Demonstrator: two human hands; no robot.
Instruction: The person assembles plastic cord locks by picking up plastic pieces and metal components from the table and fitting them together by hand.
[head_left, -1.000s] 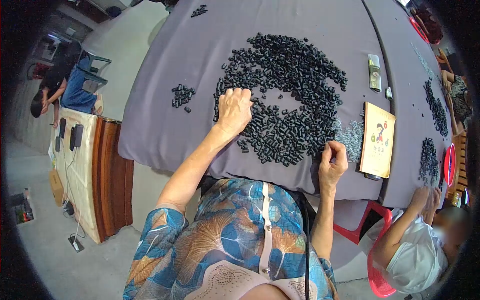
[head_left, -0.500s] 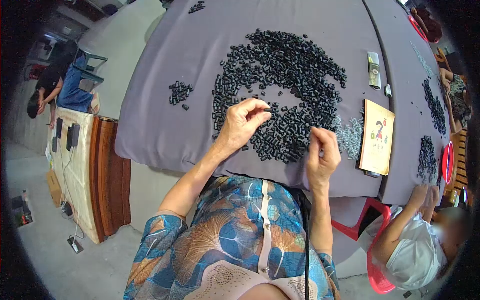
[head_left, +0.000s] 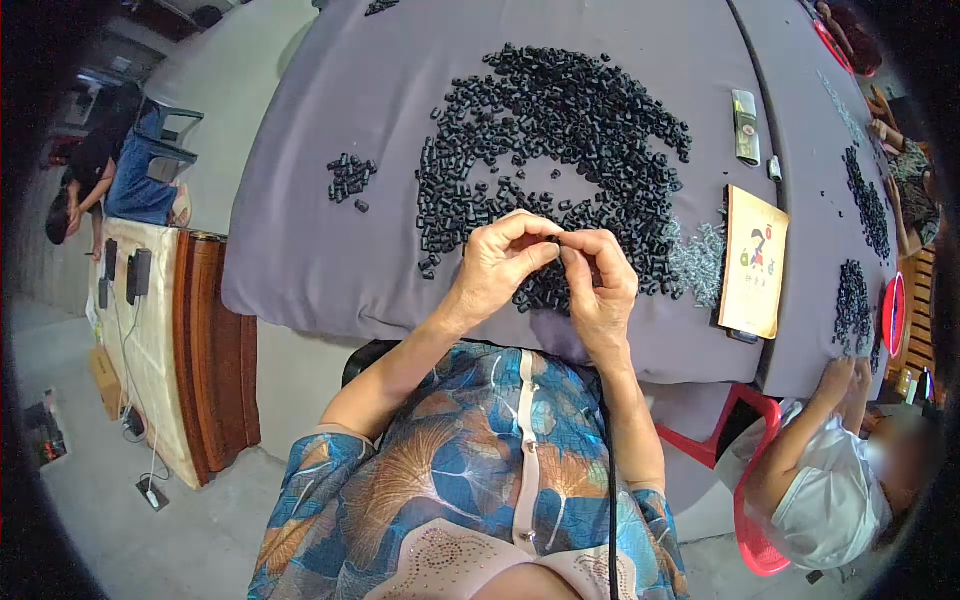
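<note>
My left hand (head_left: 497,268) pinches a small black cylindrical part (head_left: 553,240) between thumb and forefinger. The fingertips of my right hand (head_left: 603,287) are pressed together and meet the left ones at that part; anything else in this pinch is too small to make out. Under and beyond both hands spreads a large heap of similar black parts (head_left: 560,110) on the grey cloth (head_left: 310,255). To the right of it lies a pile of small clear pieces (head_left: 697,262).
A booklet (head_left: 752,265) lies right of the clear pieces, with a narrow packet (head_left: 745,128) beyond it. A small group of black parts (head_left: 350,178) sits to the left. A co-worker in white (head_left: 825,485) works at the right, near a red chair (head_left: 755,525).
My right hand has moved left from beside the clear pieces and met my left hand. The left hand still pinches the black part. The view has shifted slightly.
</note>
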